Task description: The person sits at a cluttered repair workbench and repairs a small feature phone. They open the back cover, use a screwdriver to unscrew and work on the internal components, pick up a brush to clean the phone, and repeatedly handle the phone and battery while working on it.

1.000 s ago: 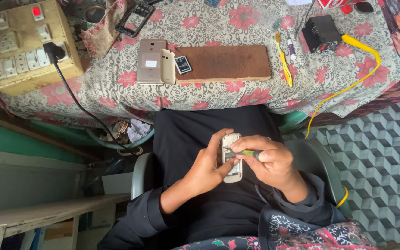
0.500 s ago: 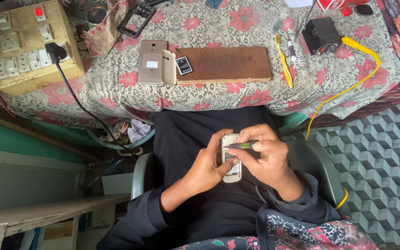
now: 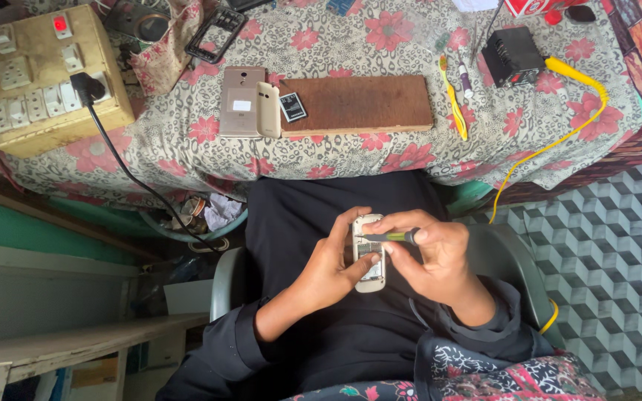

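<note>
From the head camera, the left hand [image 3: 328, 271] cradles a small pale phone [image 3: 369, 252] over the lap, its fingers curled shut around the near edge with the thumb pressing the body from below and the fingertips hooked over the top end. The right hand [image 3: 432, 260] pinches a thin screwdriver [image 3: 389, 237] with a green and dark handle between thumb and forefinger, fingers closed tight on it, the tip lying across the phone's open back just past the left fingertips. To do this well, I judge the left grip should stay firm so the phone cannot twist, while the right fingers keep the tool square to the screw and turn lightly, without slipping off. Well beyond both hands, on the flowered tablecloth [image 3: 380, 37], lie a wooden board [image 3: 362, 104], a gold phone [image 3: 241, 100] and a small battery [image 3: 292, 108], within reach for loosened parts.
</note>
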